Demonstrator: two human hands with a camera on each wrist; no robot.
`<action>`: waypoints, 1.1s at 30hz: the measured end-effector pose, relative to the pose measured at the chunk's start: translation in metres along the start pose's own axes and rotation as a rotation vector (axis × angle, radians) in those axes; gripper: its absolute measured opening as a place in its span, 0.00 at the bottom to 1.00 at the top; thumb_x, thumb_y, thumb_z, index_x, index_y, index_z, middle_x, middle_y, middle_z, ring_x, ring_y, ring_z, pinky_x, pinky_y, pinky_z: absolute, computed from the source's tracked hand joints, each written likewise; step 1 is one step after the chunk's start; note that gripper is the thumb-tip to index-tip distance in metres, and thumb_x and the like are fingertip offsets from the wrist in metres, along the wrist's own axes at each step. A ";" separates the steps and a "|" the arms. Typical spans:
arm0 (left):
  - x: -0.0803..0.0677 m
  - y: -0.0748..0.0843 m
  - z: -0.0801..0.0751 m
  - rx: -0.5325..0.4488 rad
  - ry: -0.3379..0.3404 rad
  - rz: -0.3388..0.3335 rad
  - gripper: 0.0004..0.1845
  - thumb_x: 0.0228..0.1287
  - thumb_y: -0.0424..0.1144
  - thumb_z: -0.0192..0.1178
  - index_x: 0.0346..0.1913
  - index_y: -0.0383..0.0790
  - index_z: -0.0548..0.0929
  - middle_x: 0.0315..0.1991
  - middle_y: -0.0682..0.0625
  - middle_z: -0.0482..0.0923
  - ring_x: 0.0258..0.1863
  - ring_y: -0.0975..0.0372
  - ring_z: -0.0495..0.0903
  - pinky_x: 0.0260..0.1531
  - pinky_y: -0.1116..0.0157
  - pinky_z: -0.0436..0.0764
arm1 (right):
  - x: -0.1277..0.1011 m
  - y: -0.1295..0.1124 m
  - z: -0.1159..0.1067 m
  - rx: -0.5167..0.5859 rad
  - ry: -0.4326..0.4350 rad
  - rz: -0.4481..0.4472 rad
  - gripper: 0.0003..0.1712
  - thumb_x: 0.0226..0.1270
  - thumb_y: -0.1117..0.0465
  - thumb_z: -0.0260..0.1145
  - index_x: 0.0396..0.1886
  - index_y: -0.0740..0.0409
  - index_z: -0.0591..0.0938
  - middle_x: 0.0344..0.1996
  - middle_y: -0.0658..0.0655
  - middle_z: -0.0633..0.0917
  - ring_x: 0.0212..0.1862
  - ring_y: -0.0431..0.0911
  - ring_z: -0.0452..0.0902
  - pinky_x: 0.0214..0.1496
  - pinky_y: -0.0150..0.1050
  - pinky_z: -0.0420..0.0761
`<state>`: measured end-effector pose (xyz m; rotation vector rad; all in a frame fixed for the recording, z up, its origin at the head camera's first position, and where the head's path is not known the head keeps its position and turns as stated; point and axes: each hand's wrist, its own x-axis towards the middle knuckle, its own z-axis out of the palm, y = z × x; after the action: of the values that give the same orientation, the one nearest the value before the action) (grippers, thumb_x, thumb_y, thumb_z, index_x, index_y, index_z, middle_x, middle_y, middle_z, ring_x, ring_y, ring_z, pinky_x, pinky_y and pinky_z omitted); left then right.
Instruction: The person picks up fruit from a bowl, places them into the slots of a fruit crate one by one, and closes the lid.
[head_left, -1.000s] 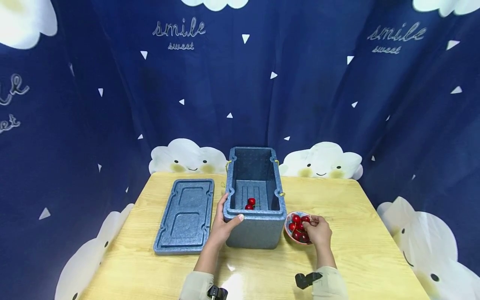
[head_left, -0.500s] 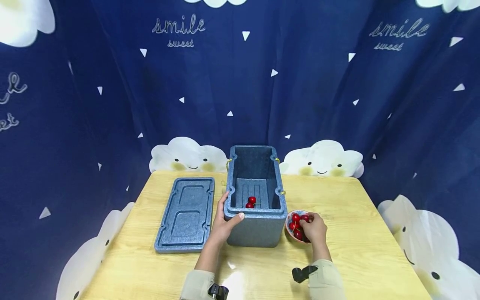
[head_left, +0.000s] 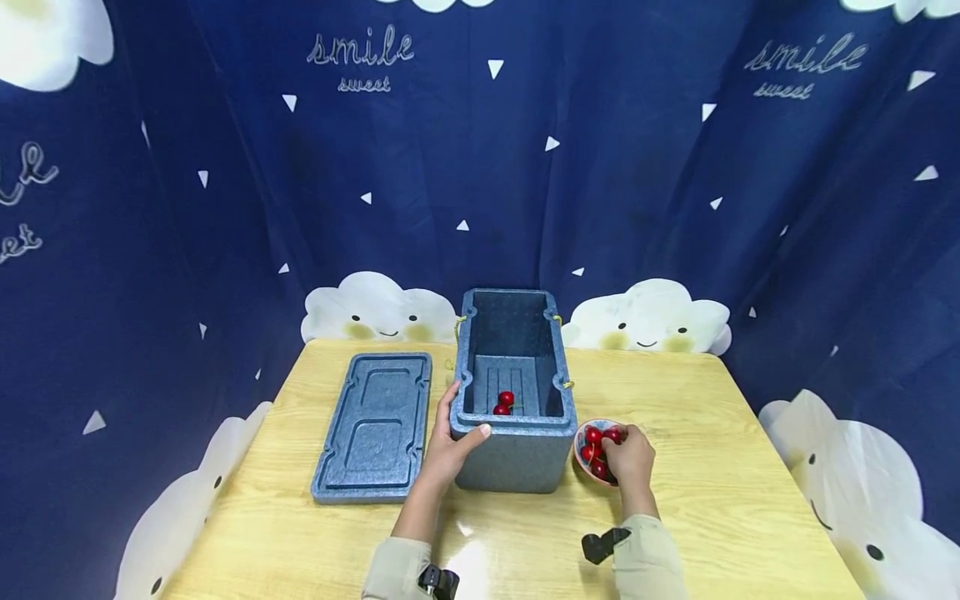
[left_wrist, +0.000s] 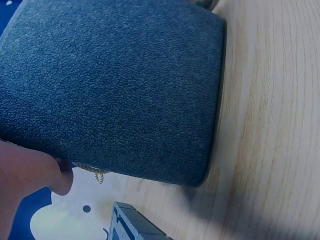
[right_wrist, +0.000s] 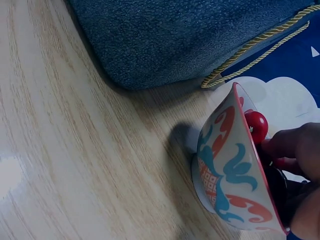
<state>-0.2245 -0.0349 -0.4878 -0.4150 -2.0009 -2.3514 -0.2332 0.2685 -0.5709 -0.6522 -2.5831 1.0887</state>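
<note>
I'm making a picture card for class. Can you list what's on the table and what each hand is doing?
box: open blue foam box, upright, two cherries inside
lid: lies flat, left of the box
bowl: patterned bowl of cherries, right of the box
left hand: grips the box's near left corner
right hand: fingers in the bowl, on the cherries
table: light wood

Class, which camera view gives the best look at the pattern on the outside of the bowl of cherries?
The right wrist view: the bowl fills the frame side-on, showing orange and teal swirls on white. The head view shows the bowl only small and from above, with cherries and the right hand in it. The left wrist view does not show it.
</note>
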 end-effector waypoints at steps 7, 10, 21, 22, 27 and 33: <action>0.000 0.006 0.002 -0.010 0.001 -0.009 0.43 0.53 0.26 0.63 0.70 0.38 0.53 0.69 0.37 0.49 0.66 0.47 0.51 0.63 0.49 0.49 | -0.002 -0.003 -0.004 0.026 0.034 0.005 0.17 0.58 0.64 0.64 0.43 0.71 0.76 0.38 0.71 0.79 0.44 0.64 0.72 0.49 0.55 0.69; 0.001 0.006 0.001 -0.005 0.000 -0.008 0.43 0.53 0.26 0.63 0.70 0.38 0.53 0.69 0.37 0.49 0.66 0.47 0.51 0.62 0.49 0.50 | -0.003 -0.004 -0.006 0.078 0.062 0.006 0.17 0.57 0.65 0.65 0.43 0.71 0.76 0.36 0.70 0.79 0.42 0.62 0.73 0.47 0.55 0.69; 0.008 -0.021 -0.004 -0.014 0.010 0.002 0.44 0.53 0.27 0.65 0.71 0.46 0.54 0.70 0.41 0.48 0.67 0.48 0.50 0.63 0.49 0.49 | -0.007 -0.018 -0.029 0.238 0.058 0.047 0.20 0.59 0.64 0.64 0.50 0.70 0.77 0.36 0.66 0.79 0.39 0.54 0.74 0.36 0.41 0.74; 0.008 -0.023 -0.004 -0.016 0.009 0.003 0.44 0.53 0.28 0.65 0.71 0.47 0.54 0.70 0.41 0.48 0.67 0.48 0.51 0.62 0.50 0.50 | -0.007 -0.018 -0.031 0.267 0.052 0.052 0.20 0.59 0.65 0.64 0.50 0.70 0.77 0.37 0.67 0.79 0.37 0.52 0.74 0.34 0.39 0.74; 0.007 -0.029 -0.004 -0.051 -0.007 0.002 0.44 0.54 0.29 0.64 0.71 0.48 0.54 0.69 0.40 0.51 0.65 0.45 0.54 0.61 0.52 0.55 | -0.005 -0.021 -0.046 0.444 -0.004 0.092 0.21 0.60 0.67 0.64 0.52 0.71 0.74 0.37 0.66 0.80 0.30 0.41 0.75 0.29 0.32 0.77; 0.007 -0.028 -0.004 -0.050 -0.004 0.012 0.43 0.55 0.28 0.64 0.71 0.47 0.54 0.70 0.41 0.50 0.66 0.46 0.53 0.62 0.53 0.54 | -0.002 -0.037 -0.064 0.580 -0.072 0.083 0.23 0.61 0.69 0.62 0.56 0.72 0.71 0.35 0.58 0.78 0.29 0.35 0.74 0.33 0.31 0.78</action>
<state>-0.2372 -0.0325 -0.5138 -0.4324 -1.9392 -2.3991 -0.2166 0.2830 -0.5003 -0.5784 -2.1331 1.8069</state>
